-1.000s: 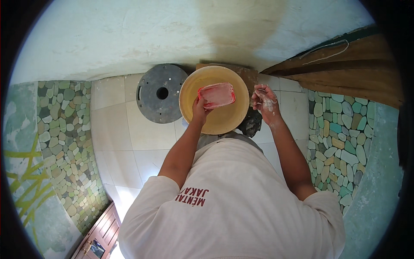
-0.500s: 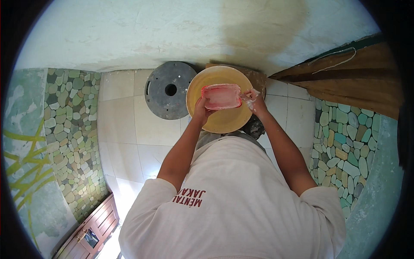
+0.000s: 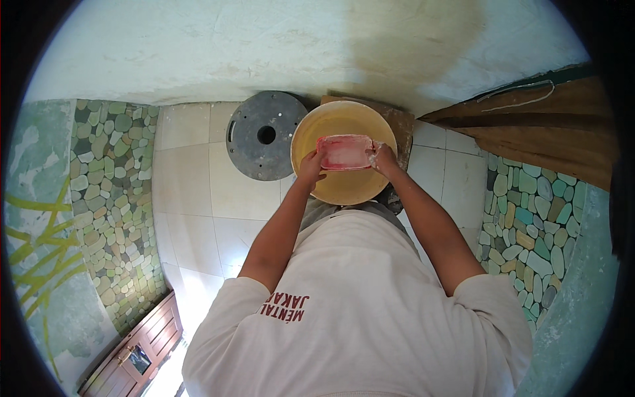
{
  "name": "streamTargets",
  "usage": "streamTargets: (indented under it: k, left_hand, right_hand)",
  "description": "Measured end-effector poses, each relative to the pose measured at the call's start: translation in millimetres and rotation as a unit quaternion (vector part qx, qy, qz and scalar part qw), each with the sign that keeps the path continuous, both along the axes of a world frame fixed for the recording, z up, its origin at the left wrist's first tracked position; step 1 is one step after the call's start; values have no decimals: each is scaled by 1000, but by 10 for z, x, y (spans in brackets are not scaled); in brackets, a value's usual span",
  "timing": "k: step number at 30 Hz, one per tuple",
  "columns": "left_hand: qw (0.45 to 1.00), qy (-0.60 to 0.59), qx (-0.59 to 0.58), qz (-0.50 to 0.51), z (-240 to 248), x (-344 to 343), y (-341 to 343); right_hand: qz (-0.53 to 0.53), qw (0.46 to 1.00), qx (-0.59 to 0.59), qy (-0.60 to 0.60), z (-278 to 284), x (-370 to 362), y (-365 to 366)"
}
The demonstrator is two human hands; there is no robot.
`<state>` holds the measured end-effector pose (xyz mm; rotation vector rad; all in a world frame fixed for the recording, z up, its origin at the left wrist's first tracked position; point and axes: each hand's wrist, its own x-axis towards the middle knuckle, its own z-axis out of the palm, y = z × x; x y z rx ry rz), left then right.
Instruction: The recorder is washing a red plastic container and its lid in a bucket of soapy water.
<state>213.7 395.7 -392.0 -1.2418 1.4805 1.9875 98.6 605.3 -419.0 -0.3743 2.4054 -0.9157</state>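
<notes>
Between my two hands is a shallow red rectangular tray (image 3: pixel 346 153), its inside coated with something whitish. My left hand (image 3: pixel 311 168) grips its left end, fingers around the edge. At the other end my right hand (image 3: pixel 384 159) holds the rim, with white smears on its fingers. The tray is over a wide round yellow basin (image 3: pixel 344 192), which looks to hold a yellowish liquid. Whether the tray touches the liquid I cannot tell.
Left of the basin stands a round dark grey disc-like object (image 3: pixel 254 155) with a centre hole. A brown board (image 3: pixel 405 126) lies under the basin's right side. Pale floor tiles (image 3: pixel 245 192) surround them, against a stained wall (image 3: pixel 264 46). Wooden planks (image 3: pixel 549 126) lean at the right.
My right hand has closed in on the tray's right end, its fingers now on the rim. The tray sits slightly lower in the view and more level.
</notes>
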Motion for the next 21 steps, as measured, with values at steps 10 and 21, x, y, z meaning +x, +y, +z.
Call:
streamTargets:
  k: [10, 21]
  left_hand:
    - [965, -11, -248, -80, -1183, -44, -90]
    - [956, -92, -248, -124, -1529, -216, -104]
  right_hand:
    - [21, 983, 167, -71, -610, 0, -260]
    - [5, 962, 251, -111, -873, -32, -404]
